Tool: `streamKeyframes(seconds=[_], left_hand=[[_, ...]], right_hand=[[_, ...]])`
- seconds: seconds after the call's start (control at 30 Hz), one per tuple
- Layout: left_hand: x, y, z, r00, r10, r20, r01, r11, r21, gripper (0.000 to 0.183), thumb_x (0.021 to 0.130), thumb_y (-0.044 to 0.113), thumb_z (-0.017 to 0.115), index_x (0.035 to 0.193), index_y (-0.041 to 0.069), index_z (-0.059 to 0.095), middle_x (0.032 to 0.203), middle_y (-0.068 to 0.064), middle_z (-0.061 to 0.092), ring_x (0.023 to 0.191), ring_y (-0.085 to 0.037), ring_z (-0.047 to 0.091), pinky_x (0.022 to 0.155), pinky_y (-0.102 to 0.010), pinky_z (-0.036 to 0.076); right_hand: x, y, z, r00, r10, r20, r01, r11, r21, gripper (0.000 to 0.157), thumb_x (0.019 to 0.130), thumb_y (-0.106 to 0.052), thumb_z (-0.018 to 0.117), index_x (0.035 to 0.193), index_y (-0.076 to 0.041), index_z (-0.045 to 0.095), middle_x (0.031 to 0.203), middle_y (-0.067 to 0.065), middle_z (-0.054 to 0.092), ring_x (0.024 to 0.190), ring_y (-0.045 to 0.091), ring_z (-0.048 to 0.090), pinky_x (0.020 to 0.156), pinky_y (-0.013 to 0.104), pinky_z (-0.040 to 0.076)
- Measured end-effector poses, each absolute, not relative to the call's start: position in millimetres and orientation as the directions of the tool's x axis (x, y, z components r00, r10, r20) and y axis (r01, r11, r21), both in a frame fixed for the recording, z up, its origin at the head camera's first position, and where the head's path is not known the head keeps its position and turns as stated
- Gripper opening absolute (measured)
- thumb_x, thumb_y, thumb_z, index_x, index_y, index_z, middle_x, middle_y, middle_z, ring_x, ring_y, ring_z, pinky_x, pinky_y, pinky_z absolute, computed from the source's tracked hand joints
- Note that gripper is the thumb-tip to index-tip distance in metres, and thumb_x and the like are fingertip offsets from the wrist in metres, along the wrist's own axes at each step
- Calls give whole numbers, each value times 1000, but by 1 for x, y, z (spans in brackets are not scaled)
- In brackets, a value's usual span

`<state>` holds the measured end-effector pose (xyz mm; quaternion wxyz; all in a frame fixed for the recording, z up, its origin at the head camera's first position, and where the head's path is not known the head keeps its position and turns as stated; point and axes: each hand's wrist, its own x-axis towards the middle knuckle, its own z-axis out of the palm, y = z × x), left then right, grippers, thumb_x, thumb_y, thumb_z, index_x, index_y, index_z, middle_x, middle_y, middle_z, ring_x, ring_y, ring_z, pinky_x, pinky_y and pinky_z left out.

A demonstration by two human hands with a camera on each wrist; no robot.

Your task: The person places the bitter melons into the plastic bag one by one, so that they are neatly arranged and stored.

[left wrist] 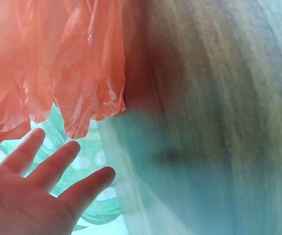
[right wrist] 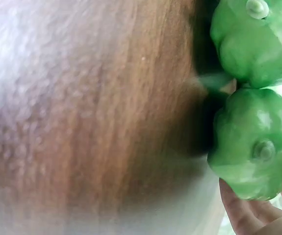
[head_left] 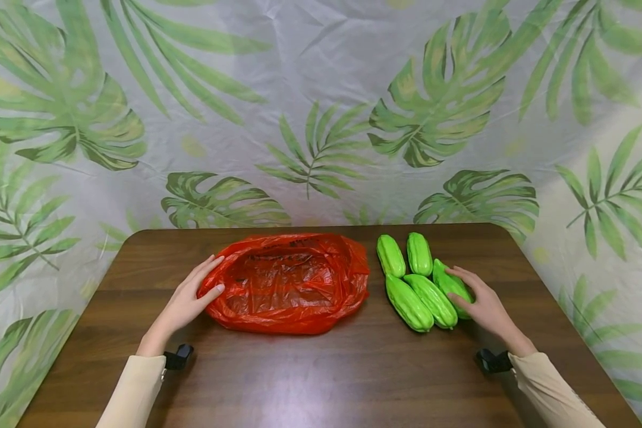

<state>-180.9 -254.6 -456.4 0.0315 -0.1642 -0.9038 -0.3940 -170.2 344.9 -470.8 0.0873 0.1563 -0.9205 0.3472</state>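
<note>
A red plastic bag (head_left: 286,324) lies with its wide mouth spread upward, left of the middle of the table. My left hand (head_left: 192,297) is at its left side, fingers spread and fairly straight, with fingertips and thumb at the rim. In the left wrist view the red bag (left wrist: 89,63) hangs just above the spread fingers (left wrist: 57,166). On the right, my right hand (head_left: 481,300) holds the rightmost bright green bitter melon (head_left: 449,282), thumb on the near side and fingers on the far side. The right wrist view shows this bitter melon (right wrist: 256,142) end-on, with fingers (right wrist: 239,208) along it.
Several other glossy bitter melons lie grouped left of the held one, including a near one (head_left: 409,303) and a far one (head_left: 419,254). They sit on a brown wooden table (head_left: 310,380). A leaf-patterned cloth (head_left: 321,119) hangs behind the table's far edge.
</note>
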Motion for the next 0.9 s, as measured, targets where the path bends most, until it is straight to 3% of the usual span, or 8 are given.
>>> streamKeyframes(seconds=[0.5, 0.9], left_hand=[[-182, -253, -458, -945, 267, 190, 321, 636, 702, 62, 92, 18, 63, 148, 13, 36, 151, -22, 28, 135, -44, 27, 102, -65, 25], [-183, -253, -458, -946, 267, 183, 315, 628, 712, 63, 92, 15, 63, 149, 11, 35, 152, -22, 26, 136, -45, 24, 102, -67, 23]], right_hand=[[-170, 347, -472, -950, -194, 244, -307, 713, -630, 49, 92, -14, 64, 136, 1, 49, 137, 28, 43, 124, 50, 37, 91, 65, 31], [-167, 344, -453, -962, -146, 231, -267, 686, -677, 53, 94, -17, 62, 143, -7, 44, 141, 23, 41, 121, 45, 41, 86, 54, 38]])
